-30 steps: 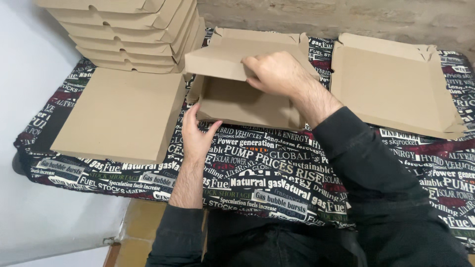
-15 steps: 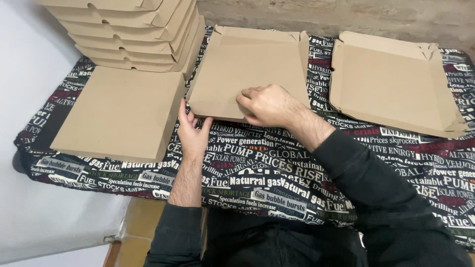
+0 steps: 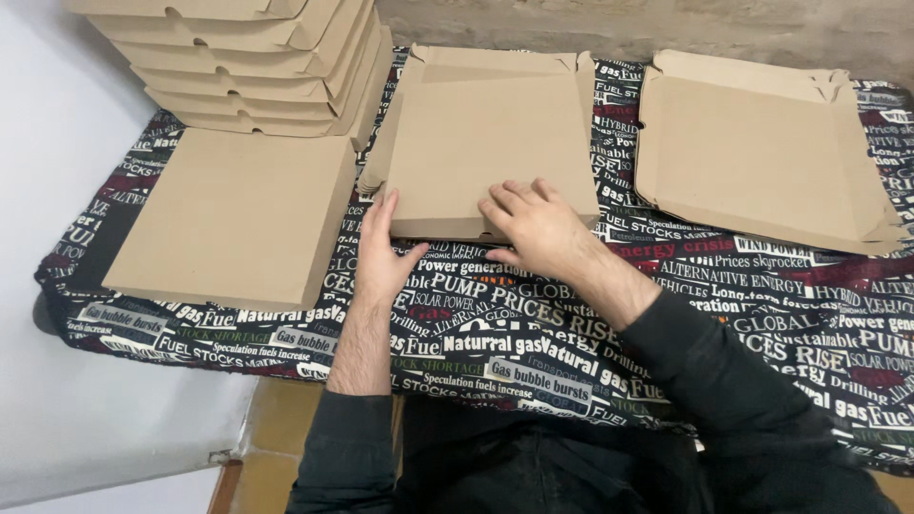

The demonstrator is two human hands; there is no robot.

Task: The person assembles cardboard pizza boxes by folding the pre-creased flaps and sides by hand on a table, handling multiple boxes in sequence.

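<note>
A table draped in a black cloth point(image 3: 533, 324) printed with white, red and green lettering fills the view beneath a rough grey wall, with flat brown cardboard spread across it. At centre lies a closed pizza box point(image 3: 490, 143), lid down. The right hand point(image 3: 538, 224) lies flat and spread on the lid's near edge, fingers apart and pressing, gripping nothing. The left hand point(image 3: 381, 252) stands edge-on against the box's near left corner, fingers straight and together, also grasping nothing. Closing such a box well appears to call for even downward pressure along the front edge while the other hand squares the corner, so the side flaps seat inside rather than buckle; the corner under the left hand seems the spot to watch. To the left rests a flat closed box point(image 3: 233, 219), with a stack of finished boxes point(image 3: 252, 57) behind it, touching its far edge. To the right, just apart, an open tray-shaped box point(image 3: 762, 148) sits with its walls raised.
</note>
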